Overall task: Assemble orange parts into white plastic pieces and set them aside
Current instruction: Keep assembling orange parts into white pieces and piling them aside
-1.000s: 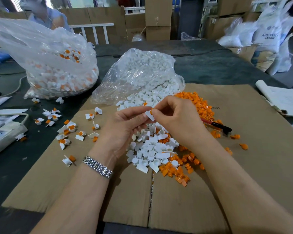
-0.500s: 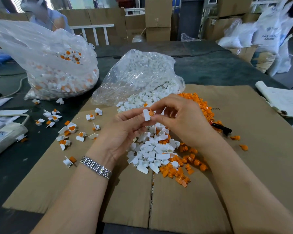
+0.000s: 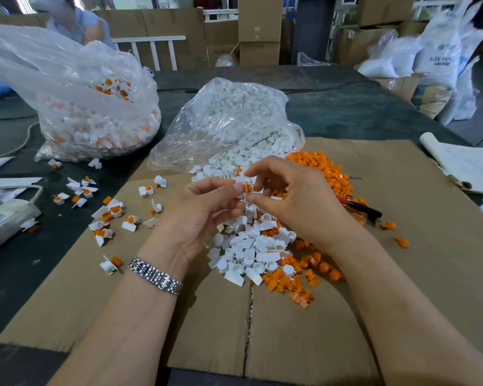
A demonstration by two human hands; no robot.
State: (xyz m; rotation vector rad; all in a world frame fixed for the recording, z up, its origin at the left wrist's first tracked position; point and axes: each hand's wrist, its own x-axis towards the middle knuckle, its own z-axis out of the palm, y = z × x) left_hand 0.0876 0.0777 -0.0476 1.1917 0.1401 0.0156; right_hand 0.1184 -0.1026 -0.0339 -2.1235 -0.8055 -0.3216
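Observation:
My left hand [image 3: 204, 213] pinches a small white plastic piece [image 3: 241, 181] between thumb and fingers above the pile. My right hand [image 3: 296, 201] meets it from the right, thumb and forefinger pinching an orange part [image 3: 247, 188] at the white piece. Below the hands lies a heap of loose white pieces [image 3: 248, 246]. Loose orange parts [image 3: 324, 171] spread to the right and along the near edge of the heap. Assembled white-and-orange pieces [image 3: 109, 213] lie scattered to the left on the cardboard sheet [image 3: 402, 274].
A clear bag of white pieces [image 3: 229, 118] lies open behind the hands. A larger bag of assembled pieces [image 3: 89, 115] stands at back left. A red-and-black pen [image 3: 360, 208] lies right of the hands, papers [image 3: 466, 165] at far right, a white device [image 3: 3, 221] at left.
Both hands have stayed together above the pile. The fingers have shifted around the white piece, and the orange part now sits against it between the fingertips.

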